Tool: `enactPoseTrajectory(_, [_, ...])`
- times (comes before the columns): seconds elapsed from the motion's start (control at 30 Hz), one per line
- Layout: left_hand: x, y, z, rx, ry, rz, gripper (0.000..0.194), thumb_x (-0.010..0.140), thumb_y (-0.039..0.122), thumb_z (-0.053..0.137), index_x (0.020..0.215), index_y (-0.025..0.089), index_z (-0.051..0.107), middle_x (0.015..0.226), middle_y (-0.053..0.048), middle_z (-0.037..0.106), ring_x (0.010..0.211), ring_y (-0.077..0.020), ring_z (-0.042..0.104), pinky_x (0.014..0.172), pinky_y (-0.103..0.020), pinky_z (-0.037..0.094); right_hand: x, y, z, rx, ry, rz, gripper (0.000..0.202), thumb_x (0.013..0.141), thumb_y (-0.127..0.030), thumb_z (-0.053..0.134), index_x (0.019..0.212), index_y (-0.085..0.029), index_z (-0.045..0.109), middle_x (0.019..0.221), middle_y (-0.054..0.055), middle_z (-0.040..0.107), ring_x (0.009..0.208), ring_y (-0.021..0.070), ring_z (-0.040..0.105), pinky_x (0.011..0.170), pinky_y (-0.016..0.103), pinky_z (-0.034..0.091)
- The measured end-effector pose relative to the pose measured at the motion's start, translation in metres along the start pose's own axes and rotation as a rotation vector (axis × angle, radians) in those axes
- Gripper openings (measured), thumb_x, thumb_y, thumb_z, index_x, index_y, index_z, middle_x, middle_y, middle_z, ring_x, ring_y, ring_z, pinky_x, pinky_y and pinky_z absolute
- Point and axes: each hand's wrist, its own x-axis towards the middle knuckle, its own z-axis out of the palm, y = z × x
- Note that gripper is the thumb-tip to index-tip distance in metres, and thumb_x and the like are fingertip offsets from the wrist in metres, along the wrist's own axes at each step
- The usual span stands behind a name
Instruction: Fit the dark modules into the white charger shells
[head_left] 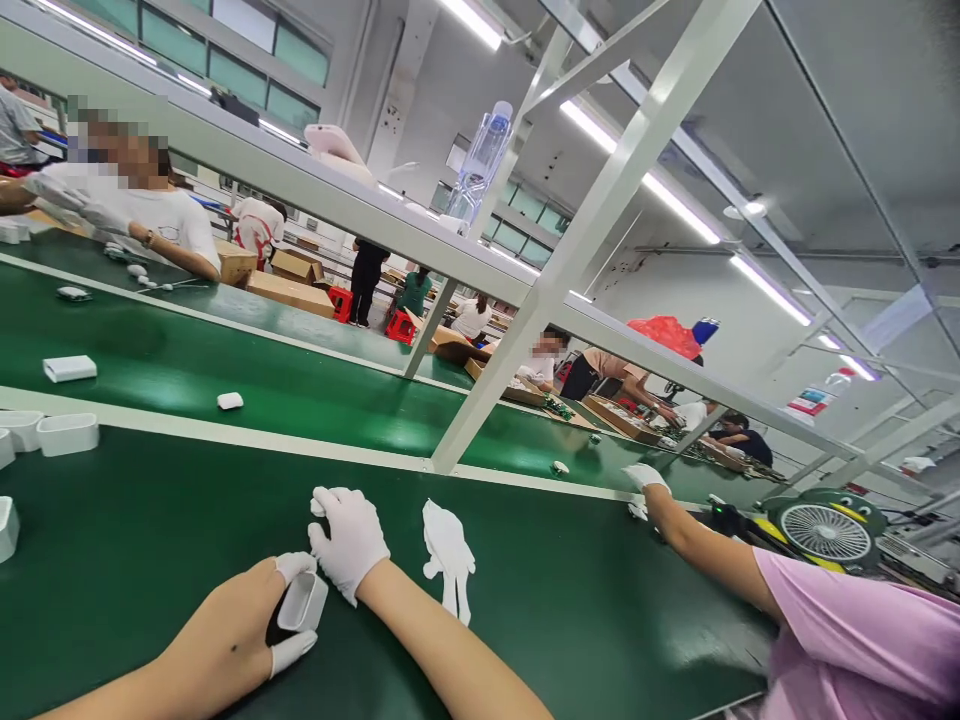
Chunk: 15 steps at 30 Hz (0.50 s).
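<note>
My left hand [232, 625], with white covers on the thumb and a finger, is closed around a hollow white oval plastic casing [304, 603]. The casing's open end faces up toward me. Just beyond it, my right hand [349, 540] wears a white glove, with its fingers curled low over the green work surface. Whether a small white piece sits in those fingertips, I cannot make out. A loose white glove [446, 550] lies flat to the right of my right hand. More white casings [67, 434] stand at the left edge.
A green conveyor belt [322, 400] runs across beyond a pale rail, carrying a white casing [70, 368] and a small white part [230, 401]. A slanted metal post [487, 390] rises ahead. At right, a co-worker's gloved hand [646, 477] reaches over the rail near a green fan [829, 530].
</note>
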Motion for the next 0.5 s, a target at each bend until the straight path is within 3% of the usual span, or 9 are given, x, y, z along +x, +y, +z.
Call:
enactPoseTrajectory(0.07, [0.001, -0.004, 0.004, -0.025, 0.058, 0.031, 0.041, 0.081, 0.027, 0.053, 0.121, 0.024, 0.056, 0.103, -0.007, 0.066, 0.090, -0.0231, 0.063, 0.080, -0.031, 0.049, 0.001, 0.001, 0.000, 0.014, 0.003, 0.002, 0.035, 0.084, -0.027, 0.059, 0.119, -0.027, 0.056, 0.111, 0.002, 0.062, 0.099, 0.0222, 0.055, 0.086, 0.035, 0.045])
enactPoseTrajectory(0.27, [0.006, -0.011, 0.011, -0.089, 0.152, 0.032, 0.045, 0.082, 0.022, 0.050, 0.126, 0.024, 0.056, 0.102, -0.008, 0.067, 0.091, -0.0234, 0.065, 0.083, -0.031, 0.053, 0.002, 0.007, 0.005, 0.054, 0.034, 0.063, 0.039, 0.084, -0.020, 0.058, 0.122, -0.027, 0.056, 0.111, 0.002, 0.063, 0.100, 0.0212, 0.057, 0.089, 0.034, 0.046])
enactPoseTrajectory(0.5, [0.005, -0.018, 0.014, -0.124, 0.169, 0.040, 0.045, 0.082, 0.024, 0.055, 0.127, 0.025, 0.058, 0.111, -0.008, 0.067, 0.098, -0.0251, 0.066, 0.089, -0.034, 0.054, -0.001, 0.007, 0.004, 0.105, 0.028, 0.105, 0.029, 0.089, -0.016, 0.050, 0.114, -0.024, 0.059, 0.109, 0.005, 0.063, 0.099, 0.0202, 0.060, 0.087, 0.031, 0.047])
